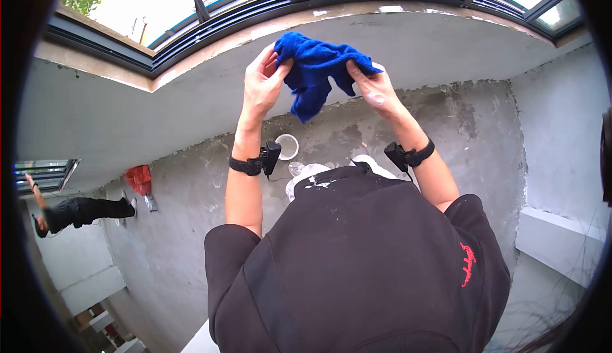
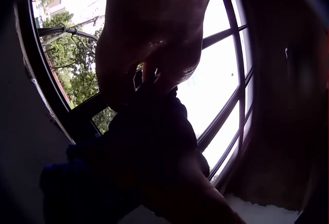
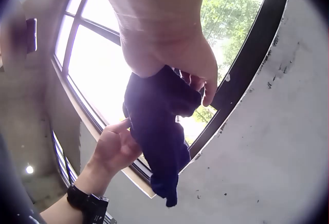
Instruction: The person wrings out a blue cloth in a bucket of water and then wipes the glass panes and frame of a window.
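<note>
A crumpled blue cloth (image 1: 319, 63) hangs between the two hands, in front of the wall below the window. My left hand (image 1: 262, 82) pinches its left end between thumb and fingers. At the other end my right hand (image 1: 373, 86) grips the cloth, thumb on the near side and a whitish smear near the wrist. The middle sags in folds, with one loose end dangling lowest. In the right wrist view the cloth (image 3: 157, 126) looks dark and bunched under the right hand (image 3: 169, 49). The left wrist view shows it mostly as a dark silhouette.
A dark-framed window (image 1: 223, 25) with a rough sill runs above the grey wall. On the concrete floor stand a white bucket (image 1: 287, 147) and, farther left, a red bag (image 1: 138, 180). Another person (image 1: 83, 213) stands at the far left by a second window.
</note>
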The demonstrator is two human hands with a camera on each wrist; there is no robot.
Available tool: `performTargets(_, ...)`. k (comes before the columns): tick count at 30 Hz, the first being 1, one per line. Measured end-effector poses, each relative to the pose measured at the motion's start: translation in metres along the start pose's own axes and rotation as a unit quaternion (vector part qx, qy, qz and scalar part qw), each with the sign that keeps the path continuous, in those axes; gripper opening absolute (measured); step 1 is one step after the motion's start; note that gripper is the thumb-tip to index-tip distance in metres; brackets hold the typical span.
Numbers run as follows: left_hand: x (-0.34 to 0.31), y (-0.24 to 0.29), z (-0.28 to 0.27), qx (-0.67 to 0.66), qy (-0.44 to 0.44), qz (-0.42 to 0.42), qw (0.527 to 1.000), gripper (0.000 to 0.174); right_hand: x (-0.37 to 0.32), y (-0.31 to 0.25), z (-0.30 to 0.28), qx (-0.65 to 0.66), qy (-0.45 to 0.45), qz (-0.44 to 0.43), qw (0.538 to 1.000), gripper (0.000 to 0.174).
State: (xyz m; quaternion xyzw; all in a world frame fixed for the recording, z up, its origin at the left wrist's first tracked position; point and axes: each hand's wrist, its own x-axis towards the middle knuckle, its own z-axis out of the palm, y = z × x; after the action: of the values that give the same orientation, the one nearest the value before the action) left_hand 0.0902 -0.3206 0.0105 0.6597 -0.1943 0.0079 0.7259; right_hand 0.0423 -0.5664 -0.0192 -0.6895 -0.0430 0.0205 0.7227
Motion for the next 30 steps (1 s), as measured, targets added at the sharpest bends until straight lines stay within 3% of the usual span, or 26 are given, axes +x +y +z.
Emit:
performTargets(2, 0.002, 0.001, 0.037, -0.001, -0.031, -0.053, 0.998, 0.041, -0.013, -0.006, -0.035, 0.051, 0.072, -0.053, 0.995, 0.036)
performTargets(3, 0.001, 0.003, 0.06, -0.02, -0.037, -0.073, 0.996, 0.038, -0.018, -0.005, -0.057, 0.038, 0.084, -0.046, 0.995, 0.046)
performTargets(4, 0.001, 0.003, 0.073, -0.024, -0.039, -0.084, 0.995, 0.041, -0.018, -0.001, -0.072, 0.039, 0.085, -0.05, 0.994, 0.046)
performTargets(6, -0.001, 0.017, 0.116, -0.051, -0.012, -0.182, 0.982, 0.042, -0.026, -0.007, -0.111, 0.075, 0.105, 0.018, 0.991, 0.05)
performTargets(13, 0.015, -0.001, 0.178, 0.037, -0.009, -0.219, 0.975, 0.044, -0.045, -0.025, -0.167, 0.078, 0.141, -0.049, 0.986, 0.049)
performTargets(17, 0.032, -0.02, 0.178, 0.12, -0.036, -0.173, 0.977, 0.044, -0.04, -0.044, -0.171, 0.091, 0.182, -0.088, 0.975, 0.045)
performTargets(22, 0.053, -0.033, 0.161, 0.178, -0.03, -0.128, 0.975, 0.046, -0.026, -0.061, -0.172, 0.006, 0.163, -0.137, 0.977, 0.038)
performTargets(23, 0.058, -0.036, 0.148, 0.248, -0.021, -0.057, 0.967, 0.046, -0.02, -0.066, -0.17, 0.003, 0.161, -0.136, 0.977, 0.038)
performTargets(24, 0.062, -0.04, 0.145, 0.184, -0.007, 0.065, 0.981, 0.046, -0.013, -0.069, -0.169, 0.007, 0.17, -0.155, 0.973, 0.037)
performTargets(28, 0.068, -0.027, 0.121, 0.184, 0.007, 0.041, 0.982, 0.048, 0.011, -0.066, -0.163, -0.059, 0.168, -0.189, 0.966, 0.034)
performTargets(30, 0.08, -0.031, 0.103, 0.172, 0.027, 0.042, 0.984, 0.048, 0.026, -0.05, -0.165, -0.113, 0.155, -0.164, 0.968, 0.033)
